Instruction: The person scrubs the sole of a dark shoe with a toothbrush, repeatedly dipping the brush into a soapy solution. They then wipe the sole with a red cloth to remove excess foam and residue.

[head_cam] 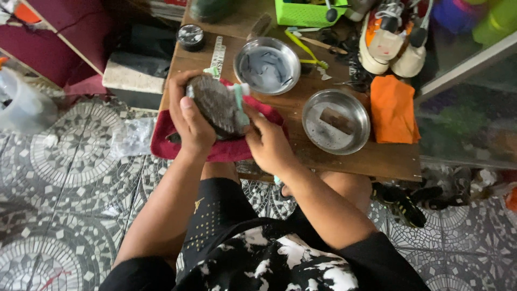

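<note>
Two hands on one shoe (216,105) at centre frame over the red towel (161,141) on the desk (388,159): left hand (189,121) wraps its sole-up side, right hand (267,141) pinches a teal brush (239,102) against it.

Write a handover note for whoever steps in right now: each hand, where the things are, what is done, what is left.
Left hand: grips the shoe, sole up, over the red cloth.
Right hand: holds a light green brush against the sole.
On the wooden table: bowl of greyish water, second metal bowl with a brown block, orange cloth, pair of white sneakers at the back.
Done: cannot tell how much is scrubbed.
Left: the sole looks dark; scrubbing seems unfinished.
</note>
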